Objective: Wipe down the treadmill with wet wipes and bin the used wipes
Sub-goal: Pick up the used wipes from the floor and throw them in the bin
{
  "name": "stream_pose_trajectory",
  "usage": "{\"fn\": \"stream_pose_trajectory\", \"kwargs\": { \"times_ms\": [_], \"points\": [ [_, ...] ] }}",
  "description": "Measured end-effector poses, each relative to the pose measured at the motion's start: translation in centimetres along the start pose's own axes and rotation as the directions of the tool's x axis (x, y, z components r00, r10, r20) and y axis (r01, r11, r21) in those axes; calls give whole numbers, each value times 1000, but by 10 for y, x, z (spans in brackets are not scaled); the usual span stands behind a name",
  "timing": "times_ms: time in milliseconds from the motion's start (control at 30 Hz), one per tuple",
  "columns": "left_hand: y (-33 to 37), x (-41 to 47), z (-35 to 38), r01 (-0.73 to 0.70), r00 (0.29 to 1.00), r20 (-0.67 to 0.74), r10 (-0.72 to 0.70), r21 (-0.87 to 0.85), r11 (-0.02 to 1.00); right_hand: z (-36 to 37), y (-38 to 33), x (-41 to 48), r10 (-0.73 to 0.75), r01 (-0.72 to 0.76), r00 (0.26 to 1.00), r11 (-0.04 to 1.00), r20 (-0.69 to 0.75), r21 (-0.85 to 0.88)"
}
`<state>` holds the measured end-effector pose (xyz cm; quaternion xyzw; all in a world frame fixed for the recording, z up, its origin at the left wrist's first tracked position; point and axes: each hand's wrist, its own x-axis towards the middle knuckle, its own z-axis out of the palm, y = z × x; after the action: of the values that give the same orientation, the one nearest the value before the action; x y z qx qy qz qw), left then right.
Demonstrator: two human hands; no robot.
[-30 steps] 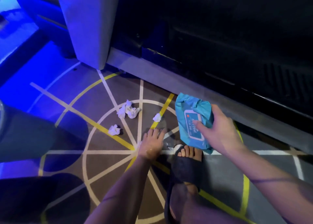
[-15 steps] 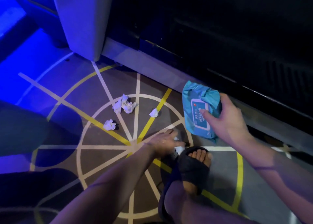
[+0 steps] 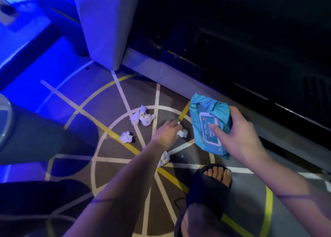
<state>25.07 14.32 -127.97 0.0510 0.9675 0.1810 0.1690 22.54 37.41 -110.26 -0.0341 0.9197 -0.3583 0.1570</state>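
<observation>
My right hand (image 3: 240, 134) grips a blue pack of wet wipes (image 3: 206, 115) just above the floor, beside the treadmill's grey side rail (image 3: 179, 79). My left hand (image 3: 167, 133) reaches down to the carpet, and its curled fingers pinch a crumpled white wipe (image 3: 183, 133). More used wipes lie on the carpet: a pair (image 3: 142, 116) to the left, a single one (image 3: 126, 136) nearer me, and another (image 3: 163, 159) partly hidden by my left forearm. The treadmill's black deck (image 3: 250, 40) fills the upper right.
The treadmill's grey upright (image 3: 103, 25) stands at top centre. My foot in a black slipper (image 3: 211, 185) rests on the patterned carpet close to the wipes. A dark rounded object (image 3: 35, 133) with a pale rim sits at the left edge. Blue light washes the floor at upper left.
My left hand has moved away from the slipper, forward and to the right, onto a wipe by the yellow line. The wipes pack in my right hand has shifted slightly.
</observation>
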Motion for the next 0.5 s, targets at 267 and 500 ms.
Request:
{"fn": "stream_pose_trajectory", "kwargs": {
  "times_ms": [267,500],
  "points": [
    [-59,-10,-28,392,839,-324,-436,-196,899,13,-14,17,-1,0,1000,1000,27,27],
    [-99,2,-34,550,826,-61,-561,-129,825,28,-19,21,3,-4,1000,997,11,80]
  ]
}}
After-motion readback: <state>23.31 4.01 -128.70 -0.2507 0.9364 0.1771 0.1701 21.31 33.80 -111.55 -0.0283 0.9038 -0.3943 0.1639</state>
